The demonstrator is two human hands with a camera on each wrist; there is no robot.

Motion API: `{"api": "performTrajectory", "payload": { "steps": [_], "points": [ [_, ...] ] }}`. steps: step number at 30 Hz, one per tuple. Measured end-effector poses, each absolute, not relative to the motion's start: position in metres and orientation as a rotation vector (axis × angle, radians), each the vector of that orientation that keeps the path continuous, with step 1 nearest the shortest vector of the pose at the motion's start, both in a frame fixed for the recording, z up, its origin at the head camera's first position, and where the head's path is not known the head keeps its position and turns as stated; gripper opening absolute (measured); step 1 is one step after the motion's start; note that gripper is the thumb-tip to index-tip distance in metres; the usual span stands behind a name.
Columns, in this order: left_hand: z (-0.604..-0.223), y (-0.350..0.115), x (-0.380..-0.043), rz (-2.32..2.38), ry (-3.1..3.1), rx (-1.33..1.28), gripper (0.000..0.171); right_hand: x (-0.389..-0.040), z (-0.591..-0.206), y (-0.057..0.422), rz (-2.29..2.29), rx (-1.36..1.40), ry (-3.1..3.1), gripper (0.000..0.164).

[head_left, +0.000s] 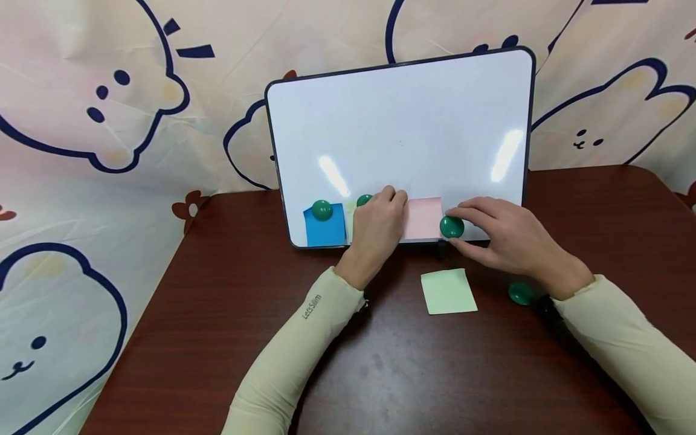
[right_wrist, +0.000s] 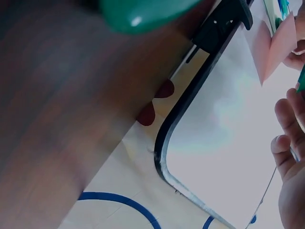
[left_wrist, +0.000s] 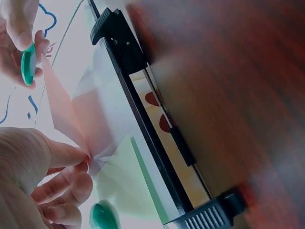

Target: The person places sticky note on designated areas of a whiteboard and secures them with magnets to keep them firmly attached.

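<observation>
My left hand (head_left: 377,226) pinches the left edge of a pink sticky note (head_left: 424,217) at the bottom of a whiteboard (head_left: 402,133). In the left wrist view the pink note (left_wrist: 62,105) stands out from the board, its reflection beside it. To its right, my right hand (head_left: 505,235) holds a round green magnet (head_left: 452,226) between thumb and fingers, with the magnet's flat back towards the board. Left of my left hand, a green magnet (head_left: 322,210) sits on a blue sticky note (head_left: 326,232). A pale green note (left_wrist: 126,181) with another magnet (left_wrist: 102,217) is partly hidden behind that hand.
On the brown table (head_left: 380,374) lie a loose pale green sticky note (head_left: 448,291) and a green magnet (head_left: 521,293) near my right wrist. Black clips (left_wrist: 124,43) support the board's lower edge. A patterned cloth (head_left: 217,121) hangs behind.
</observation>
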State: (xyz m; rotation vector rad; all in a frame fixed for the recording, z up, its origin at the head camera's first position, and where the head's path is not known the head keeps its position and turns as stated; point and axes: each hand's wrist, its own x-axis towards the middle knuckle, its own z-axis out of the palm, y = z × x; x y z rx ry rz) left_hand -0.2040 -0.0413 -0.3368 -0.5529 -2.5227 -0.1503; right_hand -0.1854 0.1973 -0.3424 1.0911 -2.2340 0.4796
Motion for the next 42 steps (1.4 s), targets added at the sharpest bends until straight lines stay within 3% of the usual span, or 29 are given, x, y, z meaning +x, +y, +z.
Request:
{"api": "performTrajectory", "payload": {
  "steps": [6,42],
  "points": [
    [-0.336,-0.041,-0.204,-0.157,-2.536,-0.542,0.018,-0.191,-0.345,0.189,0.464,1.047,-2.271,0.046],
    [-0.337,-0.042,-0.204,-0.132,-2.554,-0.540,0.017,-0.218,-0.348,0.181,0.486,1.105,-2.285,0.051]
  ]
}}
